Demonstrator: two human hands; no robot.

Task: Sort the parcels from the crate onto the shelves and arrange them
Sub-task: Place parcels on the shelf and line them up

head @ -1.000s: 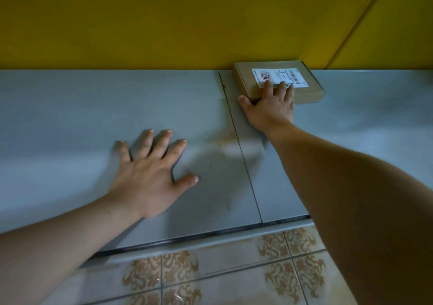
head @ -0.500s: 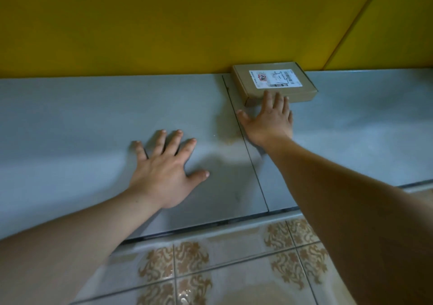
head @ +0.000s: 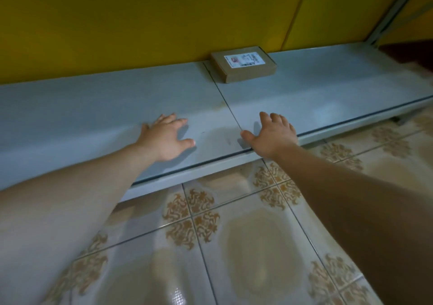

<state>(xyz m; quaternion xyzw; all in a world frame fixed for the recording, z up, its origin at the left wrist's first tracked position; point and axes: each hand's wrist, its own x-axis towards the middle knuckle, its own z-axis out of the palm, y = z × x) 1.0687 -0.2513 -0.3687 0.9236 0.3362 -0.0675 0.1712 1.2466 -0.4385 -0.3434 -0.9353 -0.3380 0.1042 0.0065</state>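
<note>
Parcel (head: 243, 64) lies flat at the back of the shelf (head: 93, 107), against the wall (head: 140, 23), label up. Your left hand (head: 167, 138) and right hand (head: 271, 134) are near the front edge, fingers spread, holding nothing. Set the next parcel flush beside it, label up.

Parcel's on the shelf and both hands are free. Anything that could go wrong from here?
1. The parcel sits at the back by the wall; parcels put in front may block reaching it.
2. The left hand and right hand are spread at the front of the shelf; leaning there might flex it.
3. The floor tiles look glossy, perhaps slippery when stepping back.
</note>
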